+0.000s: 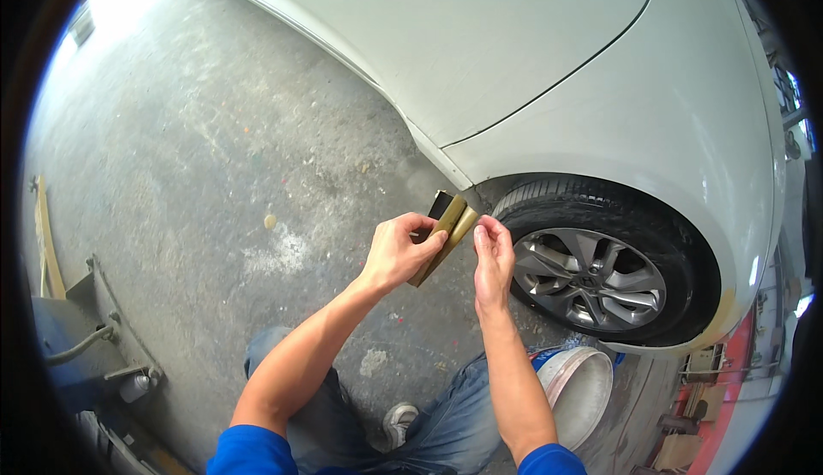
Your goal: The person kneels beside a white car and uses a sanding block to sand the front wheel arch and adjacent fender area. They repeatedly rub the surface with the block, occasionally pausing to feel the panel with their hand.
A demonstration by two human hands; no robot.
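Left hand (399,252): one, closed in a pinch, thumb on the near face of a folded olive-gold sheet (459,228), fingers partly hidden behind it. Right hand (493,267): one, fingers bent and raised close together at the sheet's right edge; whether they gripped it could not be told.

Folded sheet: one, held clear of the floor between the two hands, tilted, its far end leaning right; two lengthwise olive-gold folds showing, with a black part (442,204) at the far left.

Forearms: two, bare, reaching in from the near side out of blue sleeves (250,451). Below them, faded blue jeans (321,419), knees apart, and one pale shoe (399,423) between.

Tyre (694,291): black, just right of and beyond the right hand, standing in the way on that side; fitted with a grey spoked wheel (591,278).

Car body (514,63): pale, filling the far right, with a dark curved panel seam.

Bucket (587,398): whitish, tilted, beside the right forearm.

Floor (197,175): grey concrete, stained, with a white patch (279,254) left of the left hand.

Far left edge: wooden strip (49,239); nearer, blue equipment (73,333).
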